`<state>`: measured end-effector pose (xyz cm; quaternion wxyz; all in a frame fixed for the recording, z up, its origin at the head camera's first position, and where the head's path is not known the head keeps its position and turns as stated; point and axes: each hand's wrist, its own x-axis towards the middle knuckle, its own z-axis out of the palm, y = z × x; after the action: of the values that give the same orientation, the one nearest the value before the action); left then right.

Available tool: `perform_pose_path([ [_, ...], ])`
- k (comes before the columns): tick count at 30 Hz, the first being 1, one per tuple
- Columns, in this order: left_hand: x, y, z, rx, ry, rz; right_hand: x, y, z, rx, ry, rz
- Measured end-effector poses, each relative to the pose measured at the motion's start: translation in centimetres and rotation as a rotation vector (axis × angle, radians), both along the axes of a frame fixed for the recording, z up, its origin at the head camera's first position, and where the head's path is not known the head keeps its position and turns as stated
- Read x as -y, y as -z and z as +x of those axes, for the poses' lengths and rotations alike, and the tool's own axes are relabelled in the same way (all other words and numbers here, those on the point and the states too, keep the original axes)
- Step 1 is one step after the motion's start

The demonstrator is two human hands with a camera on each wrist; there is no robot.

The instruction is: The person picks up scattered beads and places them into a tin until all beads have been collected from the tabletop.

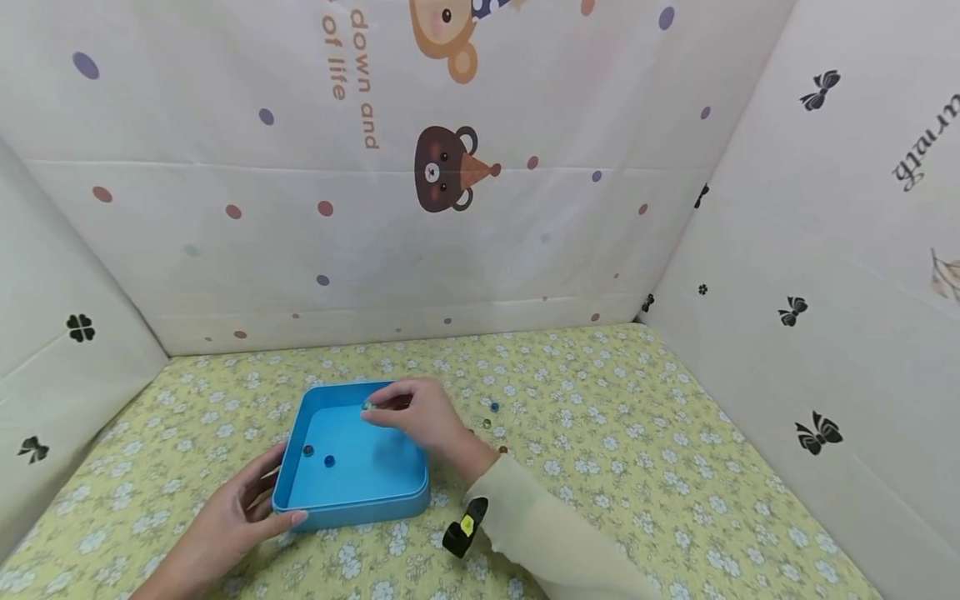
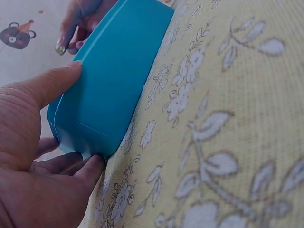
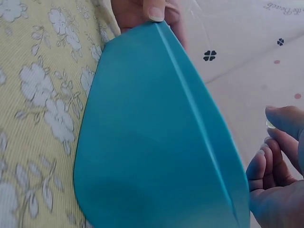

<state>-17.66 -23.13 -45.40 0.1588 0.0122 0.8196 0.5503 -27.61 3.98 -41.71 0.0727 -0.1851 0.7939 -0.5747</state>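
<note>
The right hand [image 1: 423,410] pinched a small, glassy, yellow-green bead [image 2: 60,49] over the open, square, smooth blue box [image 1: 367,512], while the left hand [image 1: 231,510] gripped the box's near-left corner on the yellow, white-flowered cloth [image 1: 600,417].

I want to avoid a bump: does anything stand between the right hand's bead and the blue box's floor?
Nothing visible: the right hand holds the bead above the open blue box; a brown bead and a blue bead lie nearer the left hand.
</note>
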Motion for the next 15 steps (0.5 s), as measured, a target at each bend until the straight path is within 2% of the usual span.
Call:
perform_pose_path([
  [8, -0.1, -0.1, 0.1, 0.009, -0.001, -0.016, 1.8, 0.1, -0.1, -0.019, 0.014, 0.081],
  [15, 0.0, -0.1, 0.1, 0.013, -0.001, -0.011, 2.9, 0.2, 0.0, -0.001, 0.021, 0.158],
])
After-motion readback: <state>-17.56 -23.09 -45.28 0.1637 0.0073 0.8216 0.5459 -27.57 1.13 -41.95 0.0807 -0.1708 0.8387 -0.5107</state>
